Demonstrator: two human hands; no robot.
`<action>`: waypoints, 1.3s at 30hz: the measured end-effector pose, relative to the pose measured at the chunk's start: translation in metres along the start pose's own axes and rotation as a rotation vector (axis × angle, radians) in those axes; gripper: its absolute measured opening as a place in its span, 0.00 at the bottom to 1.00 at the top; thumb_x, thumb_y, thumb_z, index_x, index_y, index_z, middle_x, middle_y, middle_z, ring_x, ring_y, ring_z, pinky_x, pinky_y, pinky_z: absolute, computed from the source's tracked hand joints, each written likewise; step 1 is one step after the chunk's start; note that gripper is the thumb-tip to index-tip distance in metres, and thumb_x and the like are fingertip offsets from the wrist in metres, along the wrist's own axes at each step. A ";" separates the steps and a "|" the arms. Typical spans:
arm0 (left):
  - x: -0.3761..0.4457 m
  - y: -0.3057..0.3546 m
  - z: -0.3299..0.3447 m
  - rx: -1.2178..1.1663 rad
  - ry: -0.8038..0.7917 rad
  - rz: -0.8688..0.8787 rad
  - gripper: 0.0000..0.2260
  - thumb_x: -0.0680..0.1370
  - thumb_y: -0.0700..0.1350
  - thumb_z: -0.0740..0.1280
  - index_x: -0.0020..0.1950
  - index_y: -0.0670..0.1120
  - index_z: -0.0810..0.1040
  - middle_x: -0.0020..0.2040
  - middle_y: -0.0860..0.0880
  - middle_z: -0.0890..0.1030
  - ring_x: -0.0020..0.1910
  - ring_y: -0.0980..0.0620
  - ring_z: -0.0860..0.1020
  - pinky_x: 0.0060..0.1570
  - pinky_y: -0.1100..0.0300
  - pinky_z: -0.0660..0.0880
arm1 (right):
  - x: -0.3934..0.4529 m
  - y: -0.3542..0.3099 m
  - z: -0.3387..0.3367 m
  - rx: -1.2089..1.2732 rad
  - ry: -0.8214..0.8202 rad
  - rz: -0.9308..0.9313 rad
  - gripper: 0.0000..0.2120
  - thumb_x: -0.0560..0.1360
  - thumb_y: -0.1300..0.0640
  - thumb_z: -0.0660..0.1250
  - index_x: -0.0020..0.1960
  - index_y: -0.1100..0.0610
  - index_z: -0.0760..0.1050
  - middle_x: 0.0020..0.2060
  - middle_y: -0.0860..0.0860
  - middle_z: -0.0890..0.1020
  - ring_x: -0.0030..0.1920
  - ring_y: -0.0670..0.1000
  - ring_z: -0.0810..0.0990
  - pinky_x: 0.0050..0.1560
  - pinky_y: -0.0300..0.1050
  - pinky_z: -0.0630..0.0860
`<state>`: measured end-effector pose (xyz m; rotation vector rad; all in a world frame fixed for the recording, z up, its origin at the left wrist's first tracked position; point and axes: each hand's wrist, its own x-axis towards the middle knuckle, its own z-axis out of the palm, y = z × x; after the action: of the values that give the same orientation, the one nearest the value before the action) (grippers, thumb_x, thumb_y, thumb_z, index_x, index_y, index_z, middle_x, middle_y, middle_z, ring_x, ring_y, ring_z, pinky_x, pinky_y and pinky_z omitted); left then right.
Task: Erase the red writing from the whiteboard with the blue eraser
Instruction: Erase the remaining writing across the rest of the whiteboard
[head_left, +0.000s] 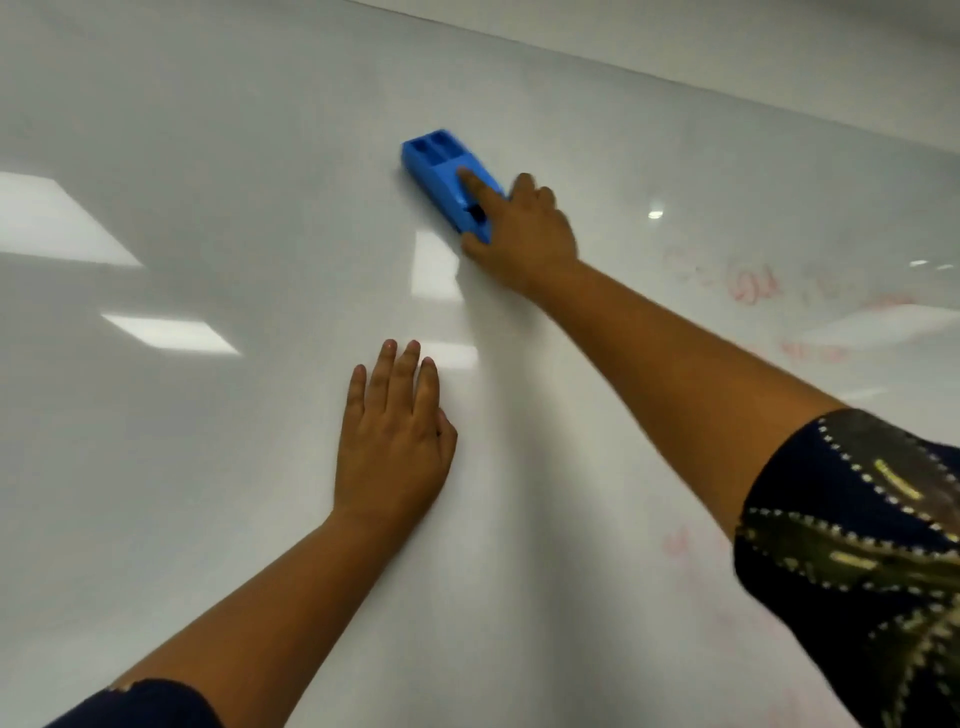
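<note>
Blue plastic eraser (451, 179) clamped in my right hand (524, 234), mid-wipe; left hand (395, 441) flat, fingers together; next, faint red writing (748, 283) rightward.

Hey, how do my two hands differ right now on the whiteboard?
The right hand grips the blue eraser, index finger stretched along its top; the left hand holds nothing. The left hand lies flat with straight fingers close together, while the right hand curls round the eraser. The right hand reaches farther up the whiteboard than the left hand. Both are at the board's surface, away from the faint red writing at the right.
</note>
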<state>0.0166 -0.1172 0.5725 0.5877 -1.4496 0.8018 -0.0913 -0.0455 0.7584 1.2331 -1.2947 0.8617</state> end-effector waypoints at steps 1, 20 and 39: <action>0.000 0.000 0.000 0.005 0.002 0.003 0.22 0.75 0.44 0.52 0.63 0.33 0.73 0.65 0.34 0.73 0.66 0.35 0.69 0.65 0.40 0.59 | 0.003 0.015 -0.004 0.023 -0.004 0.064 0.30 0.76 0.46 0.59 0.74 0.44 0.52 0.65 0.60 0.64 0.62 0.62 0.66 0.58 0.53 0.68; -0.001 -0.002 -0.002 0.014 -0.094 -0.007 0.23 0.77 0.42 0.64 0.70 0.36 0.65 0.71 0.36 0.66 0.71 0.37 0.61 0.70 0.44 0.54 | 0.009 -0.106 0.016 -0.028 0.037 -0.193 0.28 0.78 0.47 0.56 0.74 0.43 0.49 0.65 0.56 0.64 0.60 0.56 0.66 0.52 0.47 0.66; -0.002 -0.003 0.005 -0.014 -0.032 -0.023 0.21 0.75 0.41 0.57 0.66 0.33 0.69 0.68 0.34 0.69 0.70 0.36 0.64 0.69 0.42 0.57 | -0.131 0.165 0.005 0.138 0.124 0.587 0.29 0.72 0.49 0.66 0.70 0.46 0.58 0.60 0.62 0.66 0.58 0.62 0.68 0.50 0.53 0.70</action>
<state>0.0159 -0.1236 0.5717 0.6081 -1.4740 0.7670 -0.2701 0.0045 0.6588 0.8865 -1.5400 1.4414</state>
